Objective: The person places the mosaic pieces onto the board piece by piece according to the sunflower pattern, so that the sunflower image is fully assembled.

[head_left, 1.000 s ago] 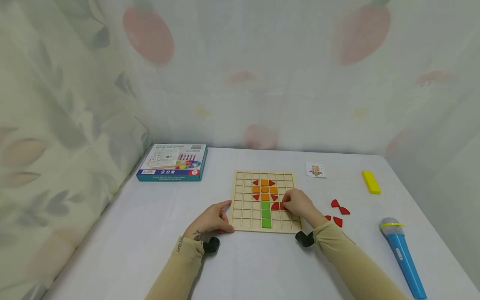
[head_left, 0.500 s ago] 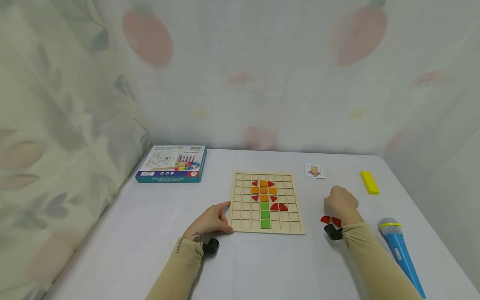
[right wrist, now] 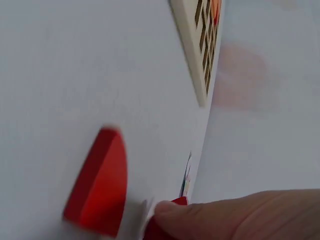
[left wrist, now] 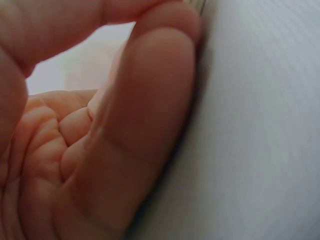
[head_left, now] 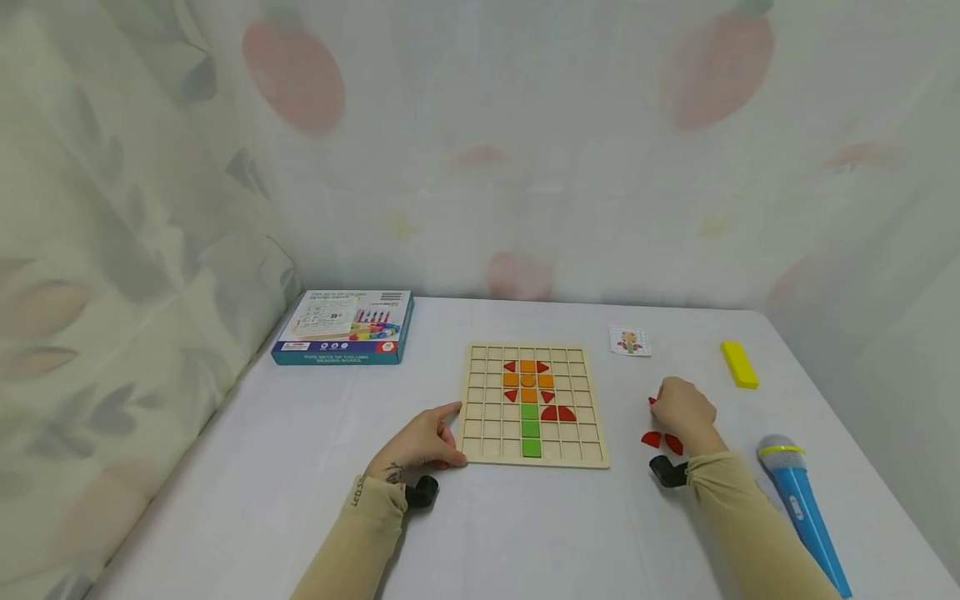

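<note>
A wooden grid board (head_left: pixel 487 442) lies on the white table, with orange, red and green pieces forming a figure. My left hand (head_left: pixel 420 437) touches the board's left edge, index finger farther up and thumb by the near corner. To the right of the board, my right hand (head_left: pixel 684 410) pinches a red quarter-circle piece (right wrist: pixel 156 231), mostly hidden by the fingers. In the right wrist view the thumb lies on it. Just nearer than this hand lie two more red pieces, a left one (head_left: pixel 651 439) and a right one (head_left: pixel 673 443).
A small pattern card (head_left: pixel 629 341) lies beyond the board at the right. Farther right are a yellow block (head_left: pixel 740 365) and a blue toy microphone (head_left: pixel 806 508). At the back left sits a flat game box (head_left: pixel 343 327). Curtains stand behind and at the sides.
My right hand has left two red pieces on the board beside the green column and moved right to the loose red pieces. The left hand has stayed at the board's edge.
</note>
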`<state>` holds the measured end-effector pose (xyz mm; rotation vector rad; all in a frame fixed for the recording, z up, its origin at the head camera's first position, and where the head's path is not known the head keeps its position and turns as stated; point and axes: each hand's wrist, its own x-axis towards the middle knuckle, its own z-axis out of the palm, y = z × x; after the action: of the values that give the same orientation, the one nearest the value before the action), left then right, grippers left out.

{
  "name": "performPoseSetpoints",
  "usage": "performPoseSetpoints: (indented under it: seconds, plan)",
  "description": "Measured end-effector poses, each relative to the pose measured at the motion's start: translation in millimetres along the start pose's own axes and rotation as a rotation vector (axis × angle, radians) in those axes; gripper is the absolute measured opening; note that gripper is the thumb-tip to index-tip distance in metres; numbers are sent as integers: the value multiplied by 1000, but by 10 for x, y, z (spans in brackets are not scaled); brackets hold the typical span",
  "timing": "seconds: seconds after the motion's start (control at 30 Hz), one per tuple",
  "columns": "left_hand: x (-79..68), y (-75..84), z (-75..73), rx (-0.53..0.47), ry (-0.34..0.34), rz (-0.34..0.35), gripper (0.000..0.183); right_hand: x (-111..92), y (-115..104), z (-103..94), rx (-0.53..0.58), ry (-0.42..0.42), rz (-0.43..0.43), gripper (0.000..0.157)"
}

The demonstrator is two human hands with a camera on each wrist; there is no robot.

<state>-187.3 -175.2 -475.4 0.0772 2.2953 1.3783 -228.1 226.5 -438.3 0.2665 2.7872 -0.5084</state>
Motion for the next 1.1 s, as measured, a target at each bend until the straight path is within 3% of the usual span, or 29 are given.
performPoseSetpoints:
  seconds: [0.13,0.27,0.37,0.47,0.6,0.77,1.1]
  plan:
    - [-1,5,-1,2,3,-7,98,-56,-164,43,75,84,-136,12]
    - [-7,20,-4,-1,4,-11,98,-103,-381,88,169,127,-336,11]
    - [-12,30,-5,-2,4,-15,98,-135,-536,137,198,83,-460,15]
    - [-15,37,-2,-1,2,-13,98,-165,-662,200,195,-4,-517,22]
    - [-16,44,-1,-5,1,-9,98,-196,-785,292,219,-95,-523,23]
    - [-16,47,-7,-9,5,-15,98,-222,-893,396,324,-162,-500,6]
    - [-12,34,-1,-12,-1,-20,97,-214,-1012,595,318,-128,-446,7]
